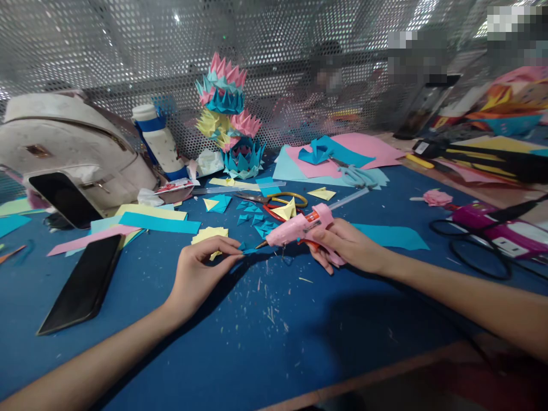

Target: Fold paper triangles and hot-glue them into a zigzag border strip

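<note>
My right hand [334, 245] is wrapped round a pink glue gun [295, 229], with a clear glue stick [349, 198] jutting from its back end. The gun's nozzle points left and meets a small folded blue paper piece [249, 250]. Thumb and fingertips of my left hand [209, 260] pinch that piece. Just behind my left fingers lies a yellow paper piece with a jagged edge [209, 235]. Several small blue folded triangles [252, 214] are scattered behind the nozzle, near a folded yellow triangle [290, 210] and yellow-handled scissors [286, 198].
A tower of folded paper rings [244, 157] stands at the back. At left are a backpack [72, 137], a bottle [160, 140], two phones [83, 282] and paper strips [158, 222]. Coloured sheets [355, 151] lie behind; a purple power strip [500, 228] and black cable [462, 234] lie right.
</note>
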Action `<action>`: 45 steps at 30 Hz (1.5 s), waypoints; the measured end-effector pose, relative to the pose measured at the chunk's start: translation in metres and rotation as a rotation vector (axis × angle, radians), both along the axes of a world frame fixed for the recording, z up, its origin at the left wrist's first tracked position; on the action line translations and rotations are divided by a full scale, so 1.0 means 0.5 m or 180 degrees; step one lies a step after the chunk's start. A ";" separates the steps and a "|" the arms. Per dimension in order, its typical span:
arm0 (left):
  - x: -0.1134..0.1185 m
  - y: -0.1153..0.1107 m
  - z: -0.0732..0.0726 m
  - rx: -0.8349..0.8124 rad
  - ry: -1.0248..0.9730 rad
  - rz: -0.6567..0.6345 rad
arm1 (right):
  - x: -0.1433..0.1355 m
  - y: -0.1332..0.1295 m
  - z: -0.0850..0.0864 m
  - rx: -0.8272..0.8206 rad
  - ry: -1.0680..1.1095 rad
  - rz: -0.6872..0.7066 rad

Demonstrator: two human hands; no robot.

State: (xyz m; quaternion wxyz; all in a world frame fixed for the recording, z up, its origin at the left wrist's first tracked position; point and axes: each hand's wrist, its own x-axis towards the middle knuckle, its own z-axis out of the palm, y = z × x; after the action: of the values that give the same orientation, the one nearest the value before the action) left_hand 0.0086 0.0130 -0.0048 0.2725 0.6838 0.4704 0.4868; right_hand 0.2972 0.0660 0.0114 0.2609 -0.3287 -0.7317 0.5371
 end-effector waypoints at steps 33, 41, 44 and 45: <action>-0.001 0.001 0.000 0.0003 -0.0018 -0.0020 | 0.004 -0.001 -0.002 0.0127 -0.0048 -0.0163; -0.003 0.000 -0.001 -0.0013 -0.0020 -0.0038 | 0.005 0.000 -0.004 0.0172 0.0001 -0.0145; -0.004 0.000 -0.002 -0.0008 -0.0028 -0.0049 | 0.003 -0.002 -0.004 0.0071 0.0071 -0.0160; -0.004 0.000 -0.002 -0.0009 -0.0029 -0.0045 | 0.003 -0.002 -0.003 0.0020 0.0094 -0.0161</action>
State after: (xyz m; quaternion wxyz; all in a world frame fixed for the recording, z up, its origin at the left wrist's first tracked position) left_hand 0.0067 0.0131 -0.0060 0.2791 0.6845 0.4650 0.4872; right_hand 0.2986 0.0649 0.0097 0.2863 -0.3383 -0.7209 0.5328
